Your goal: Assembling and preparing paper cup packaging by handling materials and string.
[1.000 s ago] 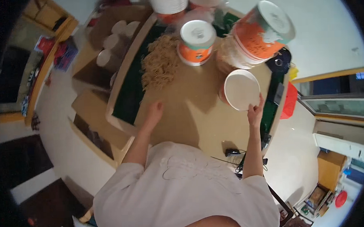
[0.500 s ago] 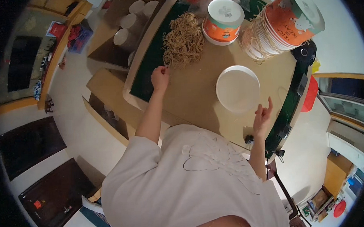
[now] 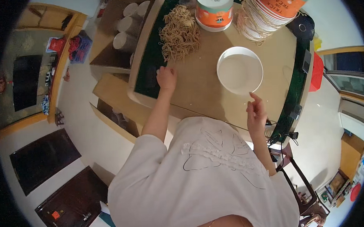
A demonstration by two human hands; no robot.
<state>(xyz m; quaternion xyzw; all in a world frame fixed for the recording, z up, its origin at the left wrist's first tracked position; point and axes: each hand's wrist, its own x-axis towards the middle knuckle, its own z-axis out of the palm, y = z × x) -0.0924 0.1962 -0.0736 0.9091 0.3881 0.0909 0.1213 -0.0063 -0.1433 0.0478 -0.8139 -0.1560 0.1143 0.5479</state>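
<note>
A white paper bucket (image 3: pixel 240 71) stands on the table with its mouth toward me. My right hand (image 3: pixel 256 115) is just below its near rim, index finger stretched out, the other fingers partly bent, nothing visible in it. My left hand (image 3: pixel 166 79) is closed with curled fingers at the near end of a tangled pile of tan cord (image 3: pixel 180 34); whatever it may pinch is too small to make out. Beyond the bucket stands an upside-down orange and green bucket (image 3: pixel 215 17). To its right is a tilted nested stack of similar buckets (image 3: pixel 273 10), with cord hanging along its side.
An open cardboard box (image 3: pixel 102 56) with white paper cups stands left of the table, and another opened box (image 3: pixel 117 112) lies nearer. A dark phone-like object (image 3: pixel 306 61) and black cables (image 3: pixel 281 138) are along the table's right edge.
The view has shifted, so the table things sit higher. My right hand's fingers have bent more and it is at the bucket's near side. My left hand stays closed near the cord.
</note>
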